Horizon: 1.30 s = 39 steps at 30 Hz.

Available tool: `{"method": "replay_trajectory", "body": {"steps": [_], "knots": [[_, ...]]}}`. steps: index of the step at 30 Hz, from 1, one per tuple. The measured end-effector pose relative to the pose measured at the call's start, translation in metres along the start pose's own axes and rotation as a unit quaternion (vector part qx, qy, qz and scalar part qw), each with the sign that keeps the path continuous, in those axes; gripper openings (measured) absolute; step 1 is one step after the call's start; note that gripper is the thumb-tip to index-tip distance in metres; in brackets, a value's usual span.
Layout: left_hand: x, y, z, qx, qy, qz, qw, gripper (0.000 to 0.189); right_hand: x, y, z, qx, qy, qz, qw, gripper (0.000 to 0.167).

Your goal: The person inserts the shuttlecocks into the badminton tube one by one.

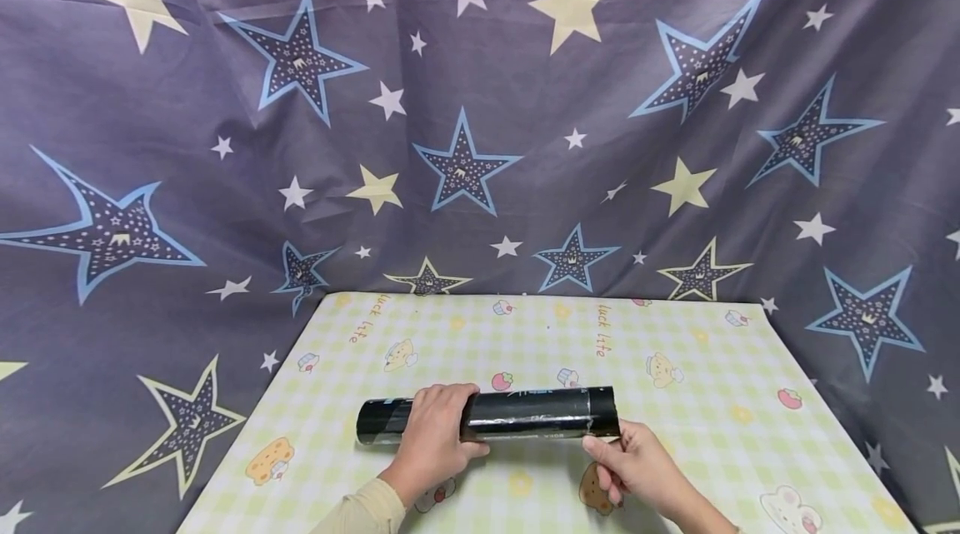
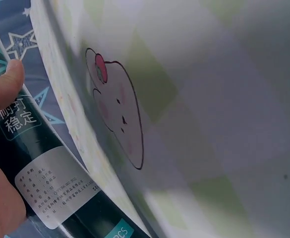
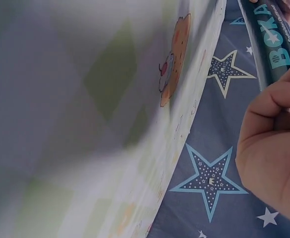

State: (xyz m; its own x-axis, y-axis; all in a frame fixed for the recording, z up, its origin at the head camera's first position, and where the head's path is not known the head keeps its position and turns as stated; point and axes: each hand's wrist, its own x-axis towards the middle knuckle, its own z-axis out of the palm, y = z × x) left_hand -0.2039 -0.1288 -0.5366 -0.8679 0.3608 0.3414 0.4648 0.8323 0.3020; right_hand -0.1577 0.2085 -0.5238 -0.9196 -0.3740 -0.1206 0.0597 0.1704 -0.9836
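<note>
A long black shuttlecock tube (image 1: 528, 416) with printed labels lies sideways just above the table, roughly level. My left hand (image 1: 437, 438) grips it left of its middle, fingers over the top and thumb along the near side. At the tube's right end, my right hand (image 1: 639, 466) pinches the lower edge between thumb and curled fingers. In the left wrist view, a white sticker and Chinese print show on the tube (image 2: 40, 144) beside the left thumb. "BOKA" lettering is readable on the tube (image 3: 271, 37) in the right wrist view. Whatever is inside stays hidden.
A table (image 1: 720, 467) under a green-and-white checked cloth with cartoon prints spreads beneath the hands. Behind it and at both sides hangs a dark grey curtain (image 1: 510, 84) patterned with stars. The table's far edge meets the curtain.
</note>
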Motion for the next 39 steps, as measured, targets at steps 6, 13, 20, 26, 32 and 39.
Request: {"method": "replay_trajectory", "body": {"steps": [6, 13, 20, 26, 32, 39], "knots": [[0.001, -0.002, 0.001, 0.015, -0.003, -0.001, 0.9999, 0.086, 0.000, 0.002, -0.002, -0.002, 0.001, 0.006, 1.0000, 0.048], [0.004, -0.010, 0.001, 0.025, -0.011, -0.041, 0.9988, 0.088, -0.001, 0.002, -0.016, 0.008, 0.051, 0.038, 0.9979, 0.068], [0.013, -0.023, 0.000, 0.045, -0.003, -0.121, 0.9917, 0.090, -0.003, 0.001, -0.032, -0.003, 0.092, 0.044, 0.9948, 0.071], [0.031, -0.038, 0.006, 0.074, 0.026, -0.148, 0.9859, 0.086, -0.001, 0.006, -0.045, -0.012, 0.101, 0.048, 0.9937, 0.073], [0.050, -0.047, 0.011, 0.091, 0.036, -0.159, 0.9824, 0.082, 0.003, 0.010, -0.063, -0.023, 0.126, 0.058, 0.9900, 0.069], [0.061, -0.050, 0.014, 0.088, 0.003, -0.186, 0.9786, 0.082, 0.006, 0.017, -0.082, -0.037, 0.160, 0.068, 0.9841, 0.065]]}}
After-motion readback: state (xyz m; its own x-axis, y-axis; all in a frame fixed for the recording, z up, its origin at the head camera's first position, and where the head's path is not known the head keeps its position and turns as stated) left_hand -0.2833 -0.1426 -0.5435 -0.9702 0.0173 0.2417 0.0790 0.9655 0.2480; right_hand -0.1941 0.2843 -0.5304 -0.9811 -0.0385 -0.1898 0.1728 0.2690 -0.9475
